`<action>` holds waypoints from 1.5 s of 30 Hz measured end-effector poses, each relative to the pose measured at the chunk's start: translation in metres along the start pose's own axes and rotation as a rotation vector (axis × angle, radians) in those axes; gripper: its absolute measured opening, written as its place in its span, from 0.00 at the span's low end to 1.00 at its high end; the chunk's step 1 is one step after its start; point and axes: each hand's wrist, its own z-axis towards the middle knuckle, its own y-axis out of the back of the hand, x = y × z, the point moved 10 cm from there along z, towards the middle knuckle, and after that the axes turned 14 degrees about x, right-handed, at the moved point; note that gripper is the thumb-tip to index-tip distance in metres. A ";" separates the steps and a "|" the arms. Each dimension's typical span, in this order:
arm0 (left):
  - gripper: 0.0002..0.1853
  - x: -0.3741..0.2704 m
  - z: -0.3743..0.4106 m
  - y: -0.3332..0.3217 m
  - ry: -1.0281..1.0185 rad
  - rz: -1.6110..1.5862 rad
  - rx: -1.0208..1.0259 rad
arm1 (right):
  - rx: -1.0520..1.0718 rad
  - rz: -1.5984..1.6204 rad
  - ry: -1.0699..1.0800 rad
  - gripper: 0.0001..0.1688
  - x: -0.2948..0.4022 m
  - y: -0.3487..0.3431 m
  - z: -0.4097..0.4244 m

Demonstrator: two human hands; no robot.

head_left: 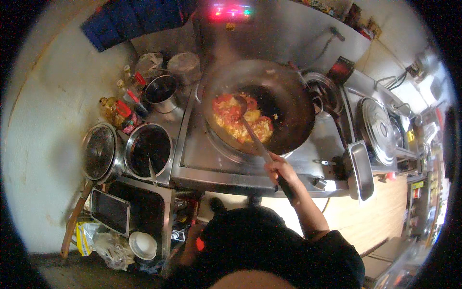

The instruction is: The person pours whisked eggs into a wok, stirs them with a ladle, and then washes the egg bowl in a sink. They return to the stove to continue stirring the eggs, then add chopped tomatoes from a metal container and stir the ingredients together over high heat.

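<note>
My right hand grips the handle of a long metal ladle. The ladle's bowl rests among red and yellow food, which looks like tomato and egg, in the left part of a large wok. The wok sits on a stainless steel stove in front of me. My left hand is out of view; only a dim part of the left arm shows low beside my body.
Left of the wok stand a metal pot with a utensil, a strainer, bottles and a tall metal container. On the right are a lidded pot and a rectangular metal pan. A lit control panel is behind.
</note>
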 end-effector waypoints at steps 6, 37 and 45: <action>0.16 -0.006 0.003 0.001 -0.003 -0.013 0.000 | -0.004 -0.745 -0.010 0.38 0.047 -0.048 -0.045; 0.15 -0.019 -0.005 -0.010 0.003 -0.005 -0.027 | -0.049 -0.966 0.276 0.20 0.087 0.028 0.086; 0.15 -0.015 0.000 -0.010 0.001 0.001 -0.015 | 0.133 -1.317 -0.087 0.31 0.074 -0.027 -0.022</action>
